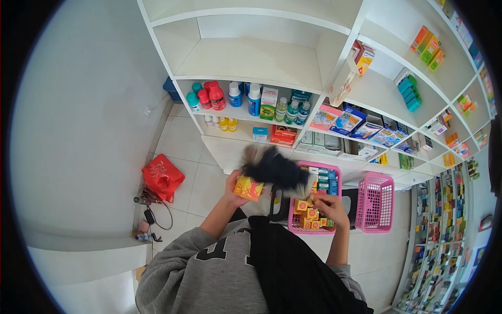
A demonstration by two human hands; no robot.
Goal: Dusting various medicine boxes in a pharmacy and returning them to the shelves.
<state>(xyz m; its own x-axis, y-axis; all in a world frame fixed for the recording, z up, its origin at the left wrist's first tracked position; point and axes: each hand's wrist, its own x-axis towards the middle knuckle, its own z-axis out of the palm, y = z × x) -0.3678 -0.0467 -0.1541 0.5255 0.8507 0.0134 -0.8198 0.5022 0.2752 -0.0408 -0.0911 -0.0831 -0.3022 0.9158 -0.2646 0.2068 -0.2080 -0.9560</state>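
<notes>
My left hand (233, 189) is closed around a small yellow box (248, 188) with a pink and orange pattern. In my right hand (331, 209) is the thin handle of a feather duster (277, 168). Its dark, fluffy head is smeared by motion and reaches across to just above the yellow box; I cannot tell whether they touch. Below the duster, a pink plastic basket (339, 189) holds many small boxes, yellow-orange ones (312, 213) at the near end and teal and white ones (328, 180) farther off. The duster hides part of the basket's left side.
White shelves (251, 55) rise ahead, carrying bottles (216, 95) and medicine boxes (349, 120). A second pink basket (375, 201) stands to the right. On the tiled floor at left lie a red plastic bag (163, 178) and a black cable (168, 219). Stocked shelves (436, 235) line the far right.
</notes>
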